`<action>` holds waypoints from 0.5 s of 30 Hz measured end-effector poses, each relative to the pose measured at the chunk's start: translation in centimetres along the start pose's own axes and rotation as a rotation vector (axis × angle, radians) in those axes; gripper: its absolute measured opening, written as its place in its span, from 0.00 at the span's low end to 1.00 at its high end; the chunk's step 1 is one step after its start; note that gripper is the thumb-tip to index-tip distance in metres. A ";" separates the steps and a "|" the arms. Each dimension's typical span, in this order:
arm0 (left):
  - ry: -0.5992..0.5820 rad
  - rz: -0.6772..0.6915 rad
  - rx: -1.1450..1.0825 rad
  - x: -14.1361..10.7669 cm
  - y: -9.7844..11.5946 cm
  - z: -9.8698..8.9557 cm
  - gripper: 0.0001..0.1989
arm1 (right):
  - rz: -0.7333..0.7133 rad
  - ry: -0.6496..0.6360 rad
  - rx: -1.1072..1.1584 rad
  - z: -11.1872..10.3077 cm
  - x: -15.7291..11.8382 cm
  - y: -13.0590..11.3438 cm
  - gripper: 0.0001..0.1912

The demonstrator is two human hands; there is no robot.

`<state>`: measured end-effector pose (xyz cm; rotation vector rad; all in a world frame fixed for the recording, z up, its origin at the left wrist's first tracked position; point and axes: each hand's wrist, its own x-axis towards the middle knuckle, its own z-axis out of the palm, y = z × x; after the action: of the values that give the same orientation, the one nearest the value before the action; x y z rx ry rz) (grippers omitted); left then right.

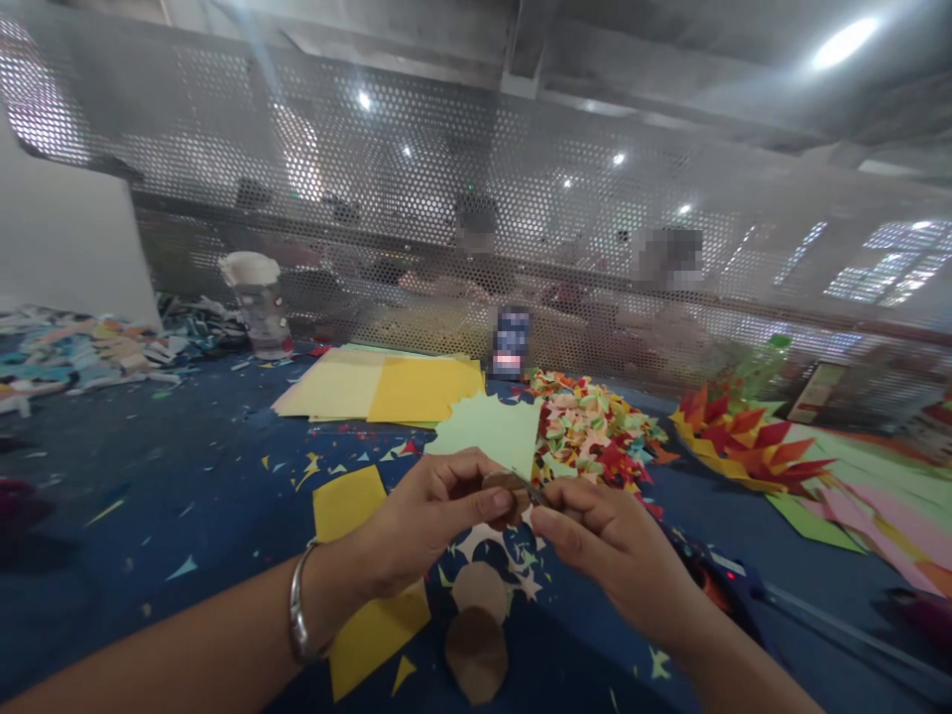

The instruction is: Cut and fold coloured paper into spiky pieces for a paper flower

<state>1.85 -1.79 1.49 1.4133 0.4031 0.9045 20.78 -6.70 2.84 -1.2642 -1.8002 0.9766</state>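
Between the thumb and fingers of my left hand (453, 506) is a small brown paper piece (506, 482). My right hand (602, 531) is closed around small scissors (530, 486), whose thin metal blades meet the edge of that paper; the handles are hidden in my fingers. Below my hands lie a brown round paper cutout (476, 654) and a paler round cutout (480, 592), partly overlapping. Small pale star-shaped scraps (527, 582) lie around them. Yellow paper (349, 501) passes beneath my left forearm. Just beyond my hands is a pale green sheet (487, 426) with a scalloped cut edge.
Behind are stacked yellow sheets (423, 389), a phone (510, 342) standing upright and a heap of colourful scraps (595, 426). A red-and-yellow paper flower (751, 441) sits right. At left stand a lidded cup (260, 305) and paper strips (96, 352). A perforated screen (416, 198) bounds the table.
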 end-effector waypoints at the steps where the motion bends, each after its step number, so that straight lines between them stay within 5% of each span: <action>1: -0.008 0.009 0.013 0.0 0.0 -0.1 0.05 | -0.005 -0.002 -0.014 0.0 0.0 0.0 0.16; 15: -0.079 0.016 0.129 0.2 0.5 -1.0 0.06 | -0.024 -0.071 -0.092 -0.5 0.1 -0.3 0.16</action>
<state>1.09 -0.96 1.87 1.5676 0.3967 0.8444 21.06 -6.64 3.35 -1.2750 -1.9302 0.9448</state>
